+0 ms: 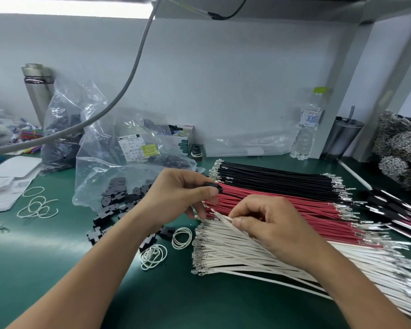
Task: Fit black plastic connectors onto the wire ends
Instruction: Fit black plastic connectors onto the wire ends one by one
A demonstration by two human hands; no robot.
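Three flat rows of wires with metal terminals lie on the green mat: black wires farthest, red wires in the middle, white wires nearest. My left hand pinches a black plastic connector between thumb and forefinger above the red wires' left ends. My right hand pinches the end of one white wire, lifted off the white row just below the left hand. Loose black connectors spill from a clear bag to the left.
White rubber bands lie near the connectors and further left. Finished harnesses sit at the right. A water bottle, a steel tumbler, a flask and papers stand along the back and left.
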